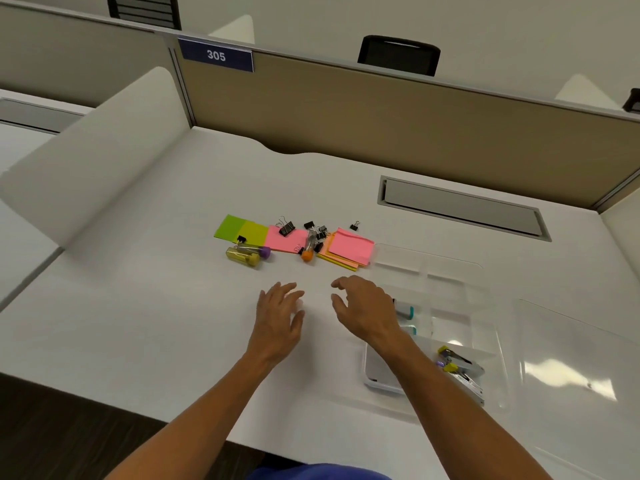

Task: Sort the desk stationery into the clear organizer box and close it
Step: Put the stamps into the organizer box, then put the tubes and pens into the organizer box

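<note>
Organizer box point(450, 271), right of frame, part filled; my left hand point(280, 317) and right hand point(363, 306) hover, fingers loosely spread, empty. Risk: binder clips point(311, 230) scatter if swept carelessly.

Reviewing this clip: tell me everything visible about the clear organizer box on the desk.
The organizer box is a clear plastic tray, open, sitting flat on the white desk at right, beside the sticky notes. Thin clear dividers split it into compartments. The far ones look empty; a middle one holds teal-tipped items; the near ones hold a white flat item and staplers. The right hand hovers over its left edge, hiding part. A clear lid lies to its right.
</note>
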Motion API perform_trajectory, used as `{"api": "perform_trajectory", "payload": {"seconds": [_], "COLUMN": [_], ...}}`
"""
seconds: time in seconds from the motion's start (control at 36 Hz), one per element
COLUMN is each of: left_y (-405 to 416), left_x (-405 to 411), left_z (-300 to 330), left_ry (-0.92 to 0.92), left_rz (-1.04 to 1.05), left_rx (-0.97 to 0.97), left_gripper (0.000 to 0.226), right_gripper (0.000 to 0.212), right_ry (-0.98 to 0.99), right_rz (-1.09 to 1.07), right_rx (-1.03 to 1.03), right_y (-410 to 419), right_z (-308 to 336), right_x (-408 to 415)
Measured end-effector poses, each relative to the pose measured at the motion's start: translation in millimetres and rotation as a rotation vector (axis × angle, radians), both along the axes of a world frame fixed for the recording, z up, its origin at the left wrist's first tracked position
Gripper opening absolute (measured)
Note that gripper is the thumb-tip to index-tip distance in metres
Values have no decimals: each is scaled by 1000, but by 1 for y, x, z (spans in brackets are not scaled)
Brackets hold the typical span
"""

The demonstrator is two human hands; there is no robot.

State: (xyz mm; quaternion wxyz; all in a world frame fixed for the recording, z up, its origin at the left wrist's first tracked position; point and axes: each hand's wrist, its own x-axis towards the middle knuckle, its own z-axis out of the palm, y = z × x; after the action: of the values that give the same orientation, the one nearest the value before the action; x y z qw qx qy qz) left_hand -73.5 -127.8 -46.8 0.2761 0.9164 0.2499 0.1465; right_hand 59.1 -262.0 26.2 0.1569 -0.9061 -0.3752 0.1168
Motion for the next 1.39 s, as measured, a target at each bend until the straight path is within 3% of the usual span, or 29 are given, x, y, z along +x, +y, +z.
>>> {"api": "perform_trajectory", "payload": {"seconds": [0.19,0.33,0.56,0.83,0.97,1.22,1.39], "left_y": [26,43,52,54,53,54,53], "left_x": [-4,-2,-9,-9,-10,-9,-10], "left_z": [-17,-29,-44,-38,-35,-36,-33], "left_ry": [160,209,106,-6,-16,-14,-46], "left_rz": [-43,-155,-238,-191,-182,-177,-172], "left_rx": [34,67,141,-66,-111,-115,-157], "left_gripper": [49,48,32,59,59,45,59], "right_gripper": [49,52,65,88,75,45,40], "right_ry": [115,94,6,-246,-308,-269,-245], "right_rz": [247,288,244,271,305,300,345], "right_rx": [-117,-116,-155,-313,-351,-202,-127], "right_y": [22,44,83,118,124,118,108], "right_z": [-8,-14,-25,-36,-43,-47,-51], "right_x": [-3,0,19,50,55,49,33]}}
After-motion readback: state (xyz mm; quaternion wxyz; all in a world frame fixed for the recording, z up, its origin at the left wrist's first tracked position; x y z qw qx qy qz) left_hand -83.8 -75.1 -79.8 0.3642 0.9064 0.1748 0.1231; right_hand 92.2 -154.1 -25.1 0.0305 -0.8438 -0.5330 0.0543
